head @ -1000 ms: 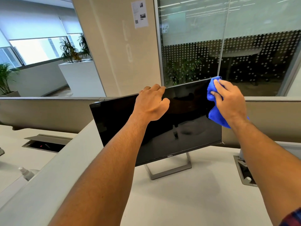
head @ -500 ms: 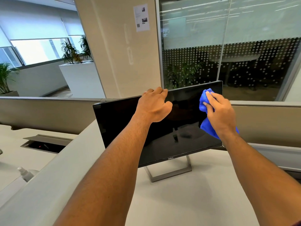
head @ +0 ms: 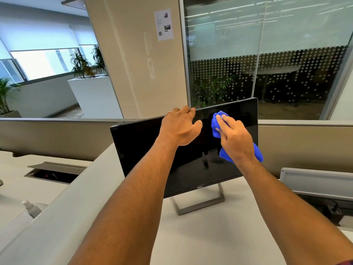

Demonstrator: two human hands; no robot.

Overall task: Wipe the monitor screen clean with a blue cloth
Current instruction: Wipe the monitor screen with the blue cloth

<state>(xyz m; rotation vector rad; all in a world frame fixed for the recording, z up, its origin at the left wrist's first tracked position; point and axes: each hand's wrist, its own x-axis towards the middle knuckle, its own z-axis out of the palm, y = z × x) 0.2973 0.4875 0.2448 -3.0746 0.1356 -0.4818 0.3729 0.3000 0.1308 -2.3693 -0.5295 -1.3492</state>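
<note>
1. While the left hand (head: 180,127) grips the top edge of the Dell monitor (head: 145,148), fingers curled over the rim and thumb lying on the front glass, the right hand (head: 236,139) presses a bunched blue cloth (head: 216,121) flat against the dark screen just to the right of that thumb.
2. The right hand's fingers are extended over the cloth, holding it to the glass; the cloth's tail hangs out below the wrist.
3. Left of the left forearm, a recessed cable box (head: 55,172) in the desk (head: 210,236) stands open; its contents are too dark to make out.
4. Further down on that side, a spray bottle (head: 31,207) is partly hidden behind the desk divider (head: 63,213).
5. Right of the right forearm, another hatch (head: 317,183) is open, with a dark cable showing under its raised lid.
</note>
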